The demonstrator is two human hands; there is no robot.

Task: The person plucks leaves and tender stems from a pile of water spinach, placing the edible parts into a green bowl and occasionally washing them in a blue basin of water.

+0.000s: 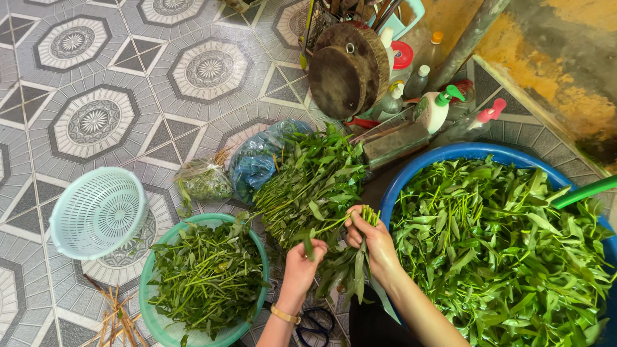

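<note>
My left hand [301, 266] grips a leafy green stalk near the bottom of a loose pile of green stalks [308, 186] lying on the tiled floor. My right hand [369, 238] is closed around a small bunch of green stems [367, 217], its leaves hanging down below the hand. A gold bracelet sits on my left wrist. The two hands are close together, between a green basin [153, 315] of cut greens on the left and a big blue tub [411, 173] full of leafy greens on the right.
A pale blue plastic colander [96, 212] lies tilted on the left. Plastic bags [254, 160] lie behind the pile. Round wooden chopping boards [344, 71], bottles [437, 106] and a brick stand at the back. Scissors [315, 324] lie below my hands; a green hose [588, 189] crosses the tub.
</note>
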